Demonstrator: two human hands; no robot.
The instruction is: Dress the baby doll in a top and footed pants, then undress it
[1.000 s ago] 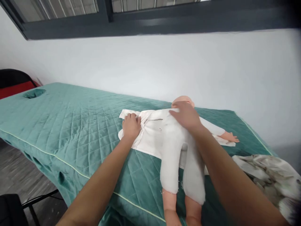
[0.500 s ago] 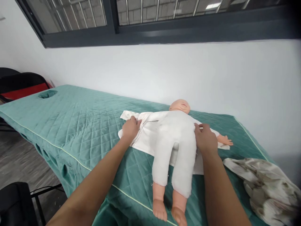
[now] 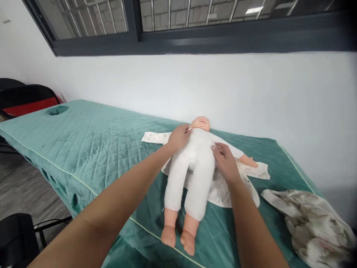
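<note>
A baby doll (image 3: 192,171) with a white cloth body lies on its back on a teal quilted table (image 3: 92,145), head toward the wall. Under it is spread an open white garment (image 3: 223,186). My left hand (image 3: 178,137) rests on the doll's left shoulder, fingers closed in a pinch on a bit of white fabric near the neck. My right hand (image 3: 224,162) lies on the doll's right side, fingers curled against the body and garment edge. The doll's bare arm (image 3: 248,160) sticks out to the right.
A crumpled patterned cloth (image 3: 315,221) lies at the table's right end. The table has a face hole (image 3: 57,109) at its far left end. A black and red chair (image 3: 25,102) stands beyond it. A white wall and dark window frame run behind.
My left hand left the garment's left flap and moved up to the doll's shoulder. My right hand shifted from the doll's far side onto its torso. The doll sits further left.
</note>
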